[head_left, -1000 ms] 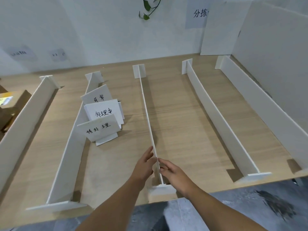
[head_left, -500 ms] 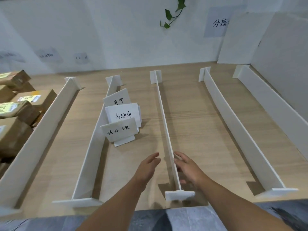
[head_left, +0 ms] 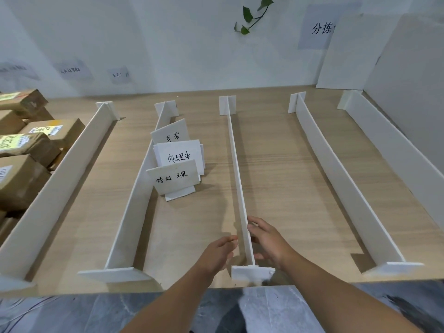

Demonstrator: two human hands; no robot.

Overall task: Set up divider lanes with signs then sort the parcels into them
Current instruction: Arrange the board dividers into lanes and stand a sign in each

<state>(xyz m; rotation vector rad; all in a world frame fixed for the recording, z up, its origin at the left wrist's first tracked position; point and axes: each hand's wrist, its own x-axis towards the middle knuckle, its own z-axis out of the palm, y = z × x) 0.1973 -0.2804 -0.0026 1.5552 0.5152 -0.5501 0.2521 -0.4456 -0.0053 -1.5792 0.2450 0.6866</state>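
Head view: we see our left grip [head_left: 217, 254] and right grip [head_left: 269, 239], bare hands with fingers released and holding nothing, flanking the near end of the middle divider [head_left: 236, 176] on the tabletop [head_left: 288, 183]. Three handwritten signs [head_left: 179, 156] stand clustered in the lane just left of it. Brown parcels [head_left: 24, 150] are piled at the left edge, beyond the leftmost divider [head_left: 60, 179].

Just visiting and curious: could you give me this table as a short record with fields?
Dividers: five, upright on the table
Signs: three, bunched between two dividers
Parcels: brown boxes, far left, beyond the last divider
Left hand: open, left of middle divider, near end
Right hand: open, right of it
Stage: parcels not yet sorted
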